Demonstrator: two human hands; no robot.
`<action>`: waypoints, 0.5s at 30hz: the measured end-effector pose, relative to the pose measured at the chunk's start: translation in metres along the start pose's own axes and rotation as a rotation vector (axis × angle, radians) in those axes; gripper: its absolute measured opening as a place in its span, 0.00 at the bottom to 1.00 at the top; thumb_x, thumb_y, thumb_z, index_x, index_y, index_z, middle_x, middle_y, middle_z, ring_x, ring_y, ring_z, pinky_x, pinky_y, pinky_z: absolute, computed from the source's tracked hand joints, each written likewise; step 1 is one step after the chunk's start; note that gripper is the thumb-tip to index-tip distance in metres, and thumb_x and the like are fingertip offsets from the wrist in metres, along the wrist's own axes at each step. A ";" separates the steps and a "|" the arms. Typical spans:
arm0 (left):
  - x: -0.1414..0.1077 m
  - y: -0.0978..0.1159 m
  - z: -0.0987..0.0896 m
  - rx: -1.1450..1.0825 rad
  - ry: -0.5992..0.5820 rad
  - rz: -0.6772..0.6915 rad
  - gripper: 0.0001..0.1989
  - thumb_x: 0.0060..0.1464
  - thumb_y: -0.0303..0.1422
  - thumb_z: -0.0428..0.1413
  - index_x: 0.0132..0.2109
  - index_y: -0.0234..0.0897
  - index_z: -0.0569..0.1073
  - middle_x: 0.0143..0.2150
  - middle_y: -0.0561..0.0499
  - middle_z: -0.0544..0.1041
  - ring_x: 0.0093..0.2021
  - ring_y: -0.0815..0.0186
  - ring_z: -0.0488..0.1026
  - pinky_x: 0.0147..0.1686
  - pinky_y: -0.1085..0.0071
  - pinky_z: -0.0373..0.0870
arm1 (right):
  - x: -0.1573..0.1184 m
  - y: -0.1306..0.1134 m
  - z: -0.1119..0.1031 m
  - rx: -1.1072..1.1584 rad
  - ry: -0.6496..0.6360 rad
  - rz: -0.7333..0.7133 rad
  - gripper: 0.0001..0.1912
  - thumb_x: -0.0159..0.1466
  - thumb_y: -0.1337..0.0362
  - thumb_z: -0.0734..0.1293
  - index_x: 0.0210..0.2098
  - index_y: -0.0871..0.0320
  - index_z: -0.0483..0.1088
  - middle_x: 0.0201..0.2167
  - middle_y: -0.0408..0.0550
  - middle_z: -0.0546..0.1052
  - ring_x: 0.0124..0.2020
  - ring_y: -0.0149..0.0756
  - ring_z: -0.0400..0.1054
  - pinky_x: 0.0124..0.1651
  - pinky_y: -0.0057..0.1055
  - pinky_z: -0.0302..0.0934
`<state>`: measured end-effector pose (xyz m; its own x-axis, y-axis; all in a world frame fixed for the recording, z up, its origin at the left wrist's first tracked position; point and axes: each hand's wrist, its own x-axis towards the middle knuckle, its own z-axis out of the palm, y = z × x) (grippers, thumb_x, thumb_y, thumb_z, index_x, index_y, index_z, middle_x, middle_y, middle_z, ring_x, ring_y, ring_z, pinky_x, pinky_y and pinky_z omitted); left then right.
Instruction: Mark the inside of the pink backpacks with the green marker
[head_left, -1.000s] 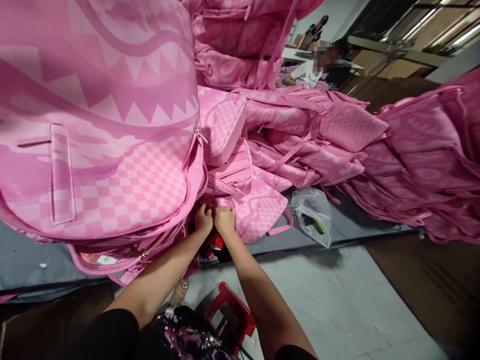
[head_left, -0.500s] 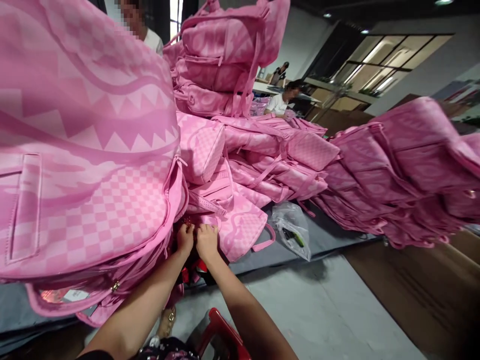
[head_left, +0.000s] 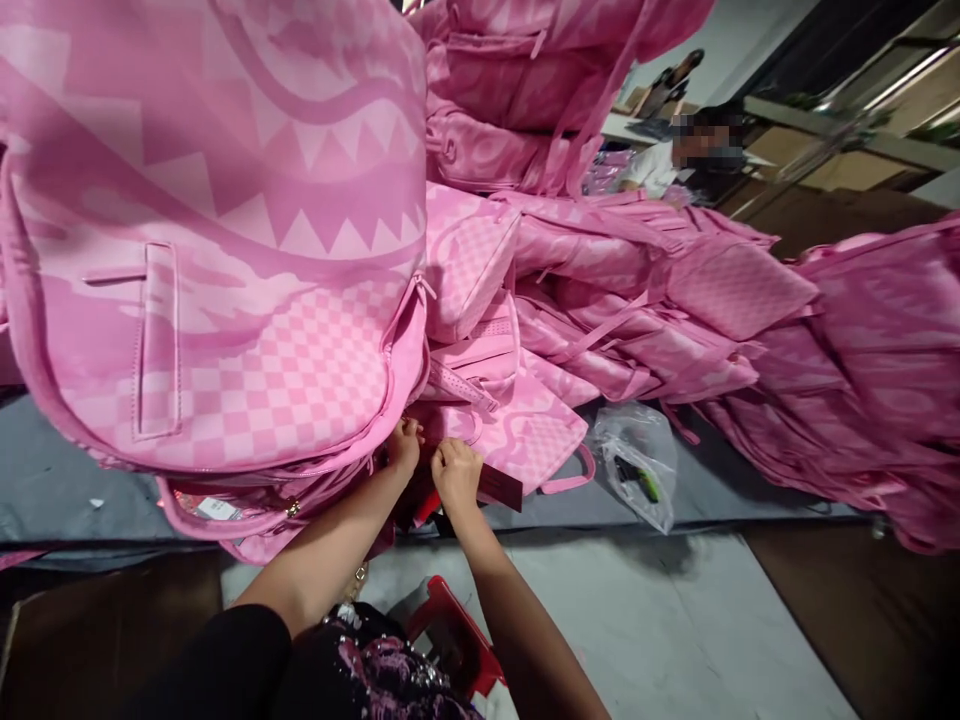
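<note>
My right hand [head_left: 456, 472] is closed, its fingers bent down on a flat dark-red card [head_left: 501, 488] that sticks out to its right. My left hand [head_left: 406, 446] is beside it at the edge of a large pink backpack [head_left: 322, 380], fingers curled; what they grip is too dark to make out. This backpack has a checkered and toothed print and stands at the left. A small flat pink bag [head_left: 536, 440] with a loop handle lies just beyond my right hand. Something bright red [head_left: 427, 508] shows below my hands.
Stacked pink backpacks [head_left: 622, 320] run along the grey-covered table [head_left: 720, 500] to the right. A clear plastic bag [head_left: 652, 445] with dark and green items lies near the edge. Below are a red stool [head_left: 457, 630] and brown cardboard [head_left: 870, 590]. Two people are at the back.
The view has swung left and down, so things appear further right. My hands have moved slightly apart, and the dark-red card now shows beside my right hand.
</note>
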<state>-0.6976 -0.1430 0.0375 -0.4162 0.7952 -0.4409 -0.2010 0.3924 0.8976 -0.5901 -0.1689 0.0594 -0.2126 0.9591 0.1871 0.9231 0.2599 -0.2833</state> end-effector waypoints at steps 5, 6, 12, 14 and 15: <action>-0.003 0.000 -0.001 0.002 -0.047 0.021 0.14 0.63 0.38 0.56 0.49 0.32 0.72 0.44 0.48 0.76 0.40 0.67 0.75 0.41 0.65 0.76 | 0.007 0.000 0.010 0.153 0.041 0.087 0.11 0.63 0.72 0.59 0.35 0.60 0.73 0.35 0.51 0.76 0.39 0.40 0.65 0.44 0.34 0.49; -0.003 0.000 -0.001 0.003 -0.041 0.015 0.14 0.63 0.38 0.56 0.49 0.32 0.72 0.44 0.47 0.76 0.40 0.67 0.75 0.41 0.65 0.76 | 0.007 0.000 0.011 0.188 0.046 0.096 0.10 0.63 0.71 0.59 0.34 0.60 0.73 0.35 0.51 0.76 0.39 0.40 0.65 0.44 0.34 0.49; 0.001 0.005 0.002 -0.003 0.026 -0.024 0.16 0.64 0.40 0.54 0.51 0.33 0.71 0.44 0.47 0.75 0.39 0.67 0.74 0.38 0.66 0.76 | -0.002 0.014 0.007 0.430 0.178 0.253 0.11 0.62 0.65 0.60 0.28 0.59 0.71 0.30 0.52 0.75 0.36 0.40 0.66 0.44 0.35 0.57; 0.001 0.007 0.004 0.001 0.022 -0.018 0.16 0.64 0.40 0.54 0.51 0.32 0.71 0.44 0.48 0.75 0.39 0.67 0.74 0.38 0.66 0.76 | 0.000 0.017 0.002 0.544 0.239 0.294 0.13 0.63 0.60 0.59 0.31 0.59 0.71 0.32 0.52 0.76 0.36 0.39 0.68 0.44 0.35 0.61; -0.001 0.008 0.005 0.004 0.017 -0.012 0.15 0.64 0.40 0.54 0.51 0.32 0.71 0.44 0.48 0.75 0.38 0.67 0.74 0.38 0.66 0.76 | 0.000 0.017 -0.001 0.604 0.267 0.306 0.14 0.64 0.58 0.59 0.33 0.60 0.71 0.34 0.52 0.77 0.37 0.38 0.69 0.44 0.34 0.63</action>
<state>-0.6950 -0.1381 0.0453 -0.4287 0.7827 -0.4513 -0.2022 0.4037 0.8923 -0.5740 -0.1648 0.0556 0.1838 0.9586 0.2176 0.5742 0.0750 -0.8153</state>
